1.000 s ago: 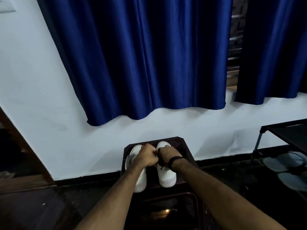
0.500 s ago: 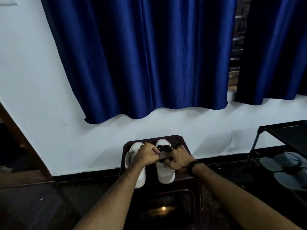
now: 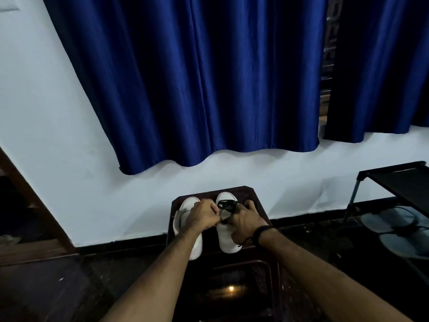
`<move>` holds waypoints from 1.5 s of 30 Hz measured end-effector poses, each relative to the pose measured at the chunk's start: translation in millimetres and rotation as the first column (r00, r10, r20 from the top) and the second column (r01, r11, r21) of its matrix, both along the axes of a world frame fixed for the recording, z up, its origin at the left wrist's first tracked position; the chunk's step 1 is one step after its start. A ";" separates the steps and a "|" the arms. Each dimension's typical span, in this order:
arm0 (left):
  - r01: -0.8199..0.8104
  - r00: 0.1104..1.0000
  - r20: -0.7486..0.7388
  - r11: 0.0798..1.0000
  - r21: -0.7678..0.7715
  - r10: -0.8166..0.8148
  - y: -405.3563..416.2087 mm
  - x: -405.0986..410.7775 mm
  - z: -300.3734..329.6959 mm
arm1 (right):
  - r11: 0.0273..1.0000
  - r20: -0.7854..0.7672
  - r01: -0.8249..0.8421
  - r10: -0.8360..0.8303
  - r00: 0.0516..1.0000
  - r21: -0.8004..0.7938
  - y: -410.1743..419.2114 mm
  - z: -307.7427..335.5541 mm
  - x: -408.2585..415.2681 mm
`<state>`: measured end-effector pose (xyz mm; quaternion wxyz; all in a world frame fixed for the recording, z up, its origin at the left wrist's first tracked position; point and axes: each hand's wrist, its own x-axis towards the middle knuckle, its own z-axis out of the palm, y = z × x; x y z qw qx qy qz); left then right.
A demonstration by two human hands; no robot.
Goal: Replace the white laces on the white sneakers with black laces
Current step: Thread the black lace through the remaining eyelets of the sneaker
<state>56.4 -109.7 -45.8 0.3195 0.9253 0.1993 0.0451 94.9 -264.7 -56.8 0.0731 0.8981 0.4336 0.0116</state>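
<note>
Dark stool point(image 3: 256, 201) under blue curtains point(image 3: 197, 77): threading black lace point(image 3: 226, 204) through right sneaker point(image 3: 228, 238) (12 o'clock end), left hand point(image 3: 204, 216) and right hand point(image 3: 246, 219) pinching it; next, feeding another eyelet.

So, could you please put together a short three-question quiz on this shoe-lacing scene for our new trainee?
1. True or false: both sneakers stand on the dark stool.
2. Which sneaker shows the black lace: A the left sneaker, B the right sneaker?
3. What is worn on the wrist of the right hand?

Key: 1 true. 2 B; the left hand and the right hand both hold the lace there. 3 a black wristband.
</note>
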 end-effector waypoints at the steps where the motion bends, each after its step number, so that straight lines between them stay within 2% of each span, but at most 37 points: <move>1: -0.016 1.000 0.003 1.000 0.000 0.016 -0.6 0.0 -1.7 | 1.000 -0.012 0.008 -0.008 1.000 0.017 -1.4 -1.9 0.8; 3: -0.013 1.000 -0.018 0.999 -0.035 0.013 -4.6 -1.7 -2.3 | 0.985 -0.086 0.056 -0.043 0.995 0.163 -4.2 -6.7 0.9; 4: -0.002 1.000 -0.031 0.998 -0.062 0.000 -8.6 -3.6 -0.9 | 0.944 -0.127 0.109 -0.072 0.989 0.311 -5.0 -9.4 0.7; 6: 0.016 0.999 -0.044 0.997 -0.075 -0.019 -13.9 -5.3 0.0 | 0.741 -0.187 0.235 -0.149 0.971 0.629 -6.0 -17.7 1.7; 7: 0.020 0.998 -0.052 0.997 -0.073 -0.024 -15.6 -5.1 -0.8 | 0.640 -0.238 0.316 -0.208 0.949 0.700 -5.9 -20.8 2.5; 8: 0.021 0.997 -0.069 0.996 -0.082 -0.027 -17.2 -5.0 -2.2 | 0.584 -0.331 0.424 -0.266 0.905 0.692 -5.0 -22.0 2.2; 9: 0.021 0.995 -0.092 0.995 -0.093 -0.029 -17.4 -3.4 -5.8 | 0.574 -0.440 0.535 -0.311 0.843 0.620 -2.5 -23.8 2.5; 11: 0.016 0.992 -0.126 0.994 -0.110 -0.030 -18.6 -1.8 -8.8 | 0.630 -0.562 0.623 -0.335 0.756 0.463 4.7 -29.4 3.4; 12: 0.021 0.991 -0.132 0.994 -0.107 -0.035 -17.9 -1.2 -9.9 | 0.641 -0.577 0.623 -0.326 0.749 0.448 8.2 -32.5 3.3; 18: 0.098 0.983 -0.150 0.994 -0.056 -0.105 -12.4 2.9 -15.8 | 0.610 -0.522 0.622 -0.366 0.770 0.491 14.2 -39.4 13.5; 19: 0.081 0.990 -0.113 0.997 0.003 -0.080 -10.5 1.3 -15.2 | 0.615 -0.523 0.617 -0.359 0.773 0.491 14.1 -38.4 14.9; 21: -0.053 0.997 0.060 0.979 0.195 0.042 0.1 -6.9 -9.8 | 0.616 -0.514 0.604 -0.348 0.784 0.506 11.5 -36.3 16.3; 23: -0.208 0.951 0.282 0.940 0.270 0.129 17.5 -20.7 -4.1 | 0.568 -0.462 0.605 -0.392 0.795 0.559 3.0 -34.2 15.5; 25: -0.322 0.923 0.326 0.872 0.369 0.203 37.8 -32.2 -7.8 | 0.491 -0.389 0.614 -0.488 0.782 0.618 -11.4 -37.9 17.7; 26: -0.348 0.929 0.265 0.854 0.387 0.259 46.8 -36.9 -13.4 | 0.510 -0.347 0.610 -0.521 0.780 0.606 -20.3 -42.7 21.0; 28: -0.323 0.946 0.090 0.892 0.317 0.311 58.7 -42.9 -30.0 | 0.662 -0.282 0.585 -0.515 0.809 0.469 -35.1 -56.9 29.8; 29: -0.293 0.955 0.013 0.929 0.225 0.298 60.5 -43.5 -40.1 | 0.723 -0.288 0.562 -0.482 0.827 0.402 -38.9 -63.5 35.3; 30: -0.271 0.961 -0.018 0.957 0.099 0.274 59.8 -43.7 -48.3 | 0.763 -0.321 0.541 -0.445 0.836 0.353 -39.8 -68.5 39.9; 32: -0.265 0.962 0.033 0.958 -0.104 0.270 54.8 -43.2 -57.9 | 0.819 -0.359 0.506 -0.401 0.842 0.271 -35.4 -76.0 49.7; 37: -0.316 0.945 0.049 0.941 -0.123 0.324 53.4 -40.6 -62.0 | 0.884 -0.319 0.465 -0.426 0.847 0.054 -17.9 -88.2 62.6; 39: -0.327 0.942 0.042 0.939 -0.104 0.333 53.4 -38.9 -62.8 | 0.879 -0.269 0.466 -0.425 0.864 0.106 -13.5 -95.1 59.8; 42: -0.342 0.938 0.027 0.936 -0.083 0.345 52.4 -36.6 -62.3 | 0.846 -0.162 0.445 -0.414 0.896 0.294 -15.1 -103.5 52.4; 45: -0.344 0.939 -0.004 0.937 -0.062 0.345 52.7 -36.2 -61.6 | 0.758 -0.252 0.485 -0.414 0.875 0.437 -27.6 -93.9 40.5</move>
